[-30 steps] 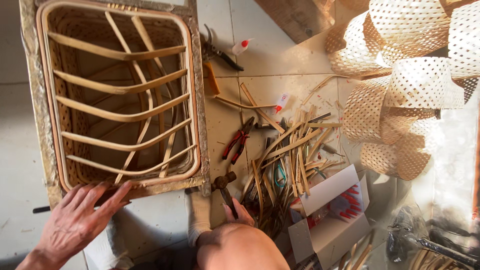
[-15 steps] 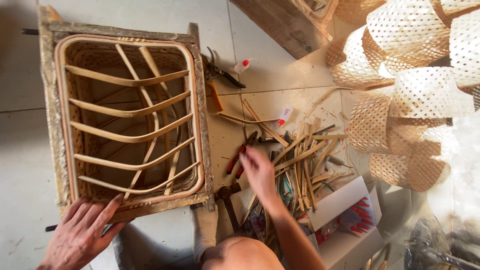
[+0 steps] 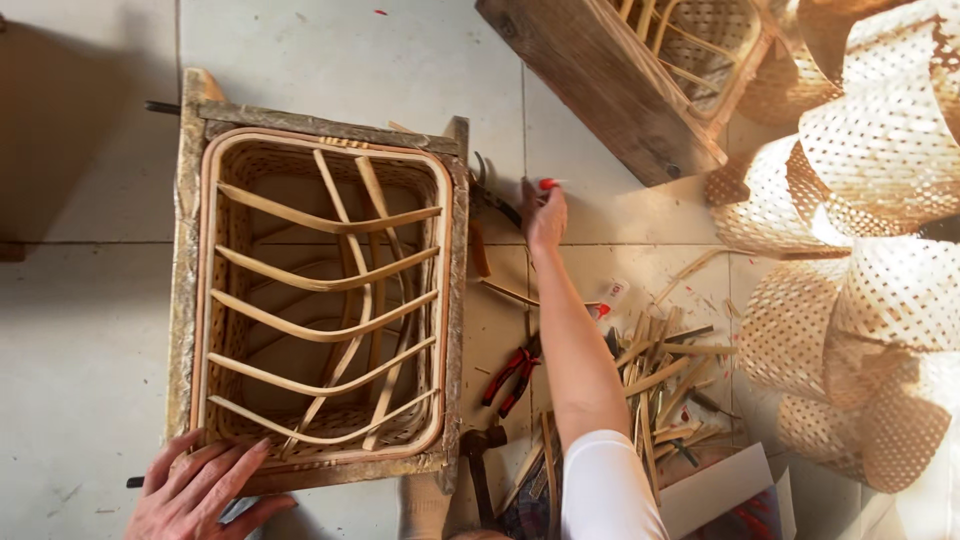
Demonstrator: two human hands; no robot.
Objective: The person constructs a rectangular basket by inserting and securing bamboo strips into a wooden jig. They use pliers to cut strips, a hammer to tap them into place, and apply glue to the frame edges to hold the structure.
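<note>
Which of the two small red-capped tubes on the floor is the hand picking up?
The far one, red cap up, at the right hand by the cutters. The other tube lies untouched beside the bamboo strips.

Your left hand (image 3: 200,490) flat, fingers spread, palm down at the lower left, your right arm stretched forward, right hand (image 3: 543,215) fingers curled closed, reaching away

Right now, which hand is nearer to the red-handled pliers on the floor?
The right hand. It reaches beyond the red-handled pliers, with its forearm passing just beside them. The left hand rests on the near corner of the wooden frame, farther away.
</note>
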